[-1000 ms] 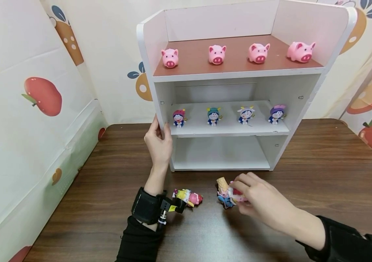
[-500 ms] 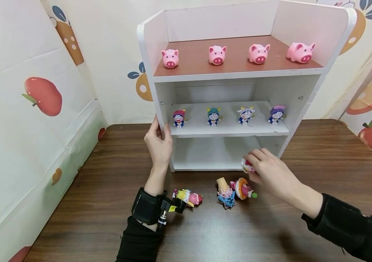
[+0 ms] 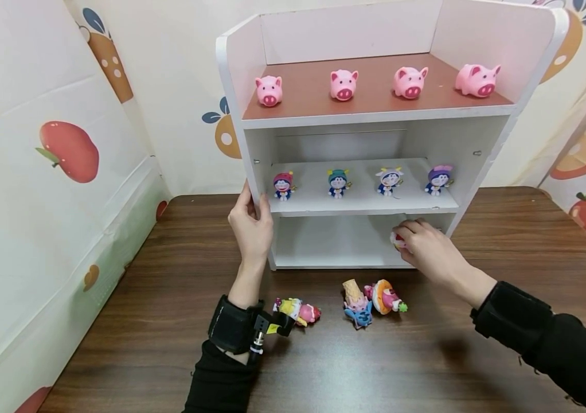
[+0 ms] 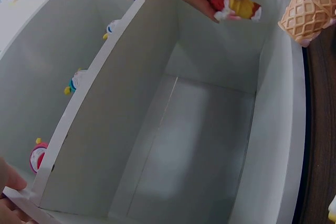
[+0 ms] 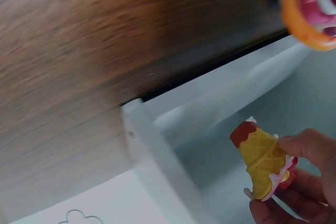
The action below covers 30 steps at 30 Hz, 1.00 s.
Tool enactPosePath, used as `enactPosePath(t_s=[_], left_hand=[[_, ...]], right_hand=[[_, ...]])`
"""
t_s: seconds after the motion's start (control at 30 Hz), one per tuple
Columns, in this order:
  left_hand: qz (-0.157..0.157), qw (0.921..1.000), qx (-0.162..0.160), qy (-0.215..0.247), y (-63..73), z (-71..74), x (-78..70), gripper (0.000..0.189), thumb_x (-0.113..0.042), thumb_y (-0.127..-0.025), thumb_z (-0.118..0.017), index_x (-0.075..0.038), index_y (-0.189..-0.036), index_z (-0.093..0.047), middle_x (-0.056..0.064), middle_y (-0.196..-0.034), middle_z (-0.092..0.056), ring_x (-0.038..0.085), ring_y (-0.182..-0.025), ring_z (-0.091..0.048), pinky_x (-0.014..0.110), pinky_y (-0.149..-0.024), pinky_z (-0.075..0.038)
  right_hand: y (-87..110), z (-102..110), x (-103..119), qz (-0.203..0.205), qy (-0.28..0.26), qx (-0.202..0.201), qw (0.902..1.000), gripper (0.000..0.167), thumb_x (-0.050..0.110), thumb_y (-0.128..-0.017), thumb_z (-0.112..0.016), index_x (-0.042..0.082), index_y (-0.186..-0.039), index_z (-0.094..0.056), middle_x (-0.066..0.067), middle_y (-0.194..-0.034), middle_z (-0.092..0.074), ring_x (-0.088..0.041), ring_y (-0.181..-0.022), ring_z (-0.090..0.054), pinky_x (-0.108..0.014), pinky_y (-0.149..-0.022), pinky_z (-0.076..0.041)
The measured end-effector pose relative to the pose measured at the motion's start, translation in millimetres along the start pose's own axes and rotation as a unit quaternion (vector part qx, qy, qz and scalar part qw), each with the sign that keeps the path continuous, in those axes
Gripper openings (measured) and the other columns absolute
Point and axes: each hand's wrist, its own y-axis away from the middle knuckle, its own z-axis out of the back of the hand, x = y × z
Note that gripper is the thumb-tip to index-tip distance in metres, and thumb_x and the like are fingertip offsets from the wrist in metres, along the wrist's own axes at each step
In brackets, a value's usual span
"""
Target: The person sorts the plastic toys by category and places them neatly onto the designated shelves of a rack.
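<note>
A white shelf unit [image 3: 365, 211] stands on the table. My left hand [image 3: 252, 232] grips its left side panel, thumb toward the front edge. In the right wrist view, my right hand [image 5: 310, 174] pinches a small ice-cream-cone figurine [image 5: 262, 158] with a yellow waffle cone, brown tip and pink-white drips. The head view shows my right hand [image 3: 429, 249] at the right end of the bottom compartment, mostly covering the figurine [image 3: 398, 241]. In the left wrist view, the figurine [image 4: 239, 8] is inside that compartment, above its floor.
On the table before the unit lie a yellow-and-pink figurine [image 3: 297, 311], a cone-topped one with blue [image 3: 359, 312] and one with an orange ring [image 3: 386, 296]. Several blue figurines [image 3: 338, 183] stand on the middle shelf. Several pink pigs [image 3: 343, 86] line the top.
My right hand lifted the ice-cream-cone figurine off the table pile and carried it up and right into the bottom compartment. The orange-ring figurine came into sight. My left hand stayed put.
</note>
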Motion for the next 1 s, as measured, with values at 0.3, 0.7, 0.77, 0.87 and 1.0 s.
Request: enactPosePath(t_s=[0.3, 0.7, 0.77, 0.87, 1.0], left_hand=[[-0.002, 1.0, -0.001, 0.008, -0.4, -0.8, -1.0, 0.038, 0.01, -0.083, -0.049, 0.01, -0.121, -0.048, 0.021, -0.117, -0.053, 0.021, -0.105, -0.052, 0.035, -0.086, -0.042], [-0.007, 1.0, 0.0, 0.004, -0.2, -0.3, -0.4, 0.038, 0.011, -0.083, -0.049, 0.01, -0.121, -0.048, 0.021, -0.117, -0.053, 0.021, -0.105, -0.052, 0.034, -0.086, -0.042], [-0.006, 1.0, 0.0, 0.005, -0.3, -0.3, -0.4, 0.038, 0.011, -0.083, -0.049, 0.01, -0.121, -0.048, 0.021, -0.117, -0.053, 0.021, -0.105, -0.052, 0.034, -0.086, -0.042], [-0.004, 1.0, 0.0, 0.005, -0.2, -0.2, -1.0, 0.038, 0.011, -0.083, -0.049, 0.011, -0.121, -0.048, 0.021, -0.117, -0.053, 0.021, -0.105, -0.052, 0.034, -0.086, -0.042], [-0.005, 1.0, 0.0, 0.002, 0.2, 0.1, -1.4, 0.038, 0.011, -0.083, -0.049, 0.011, -0.121, -0.047, 0.021, -0.117, -0.053, 0.02, -0.105, -0.052, 0.033, -0.086, -0.042]], right_hand=[[-2.3, -10.5, -17.8, -0.017, 0.017, 0.023, 0.9994, 0.033, 0.0, -0.067, -0.072, -0.01, -0.096, -0.059, -0.021, -0.093, -0.058, -0.035, -0.088, -0.053, -0.045, -0.077, -0.044], [-0.5, -20.3, -21.3, 0.0, 0.068, 0.009, 0.9976, 0.025, 0.003, -0.065, -0.074, -0.005, -0.086, -0.061, -0.016, -0.083, -0.057, -0.031, -0.076, -0.055, -0.042, -0.061, -0.048], [0.0, -21.2, -21.6, 0.005, 0.079, 0.01, 0.9968, 0.025, 0.003, -0.065, -0.074, -0.005, -0.085, -0.061, -0.016, -0.082, -0.057, -0.03, -0.074, -0.055, -0.041, -0.059, -0.048], [0.6, -22.2, -22.1, 0.01, 0.088, 0.01, 0.996, 0.024, 0.004, -0.065, -0.075, -0.004, -0.083, -0.062, -0.015, -0.08, -0.057, -0.03, -0.072, -0.055, -0.04, -0.058, -0.048], [0.8, -22.5, -22.2, 0.008, 0.092, 0.013, 0.9957, 0.023, 0.004, -0.065, -0.074, -0.004, -0.082, -0.061, -0.015, -0.078, -0.057, -0.029, -0.07, -0.055, -0.039, -0.056, -0.047]])
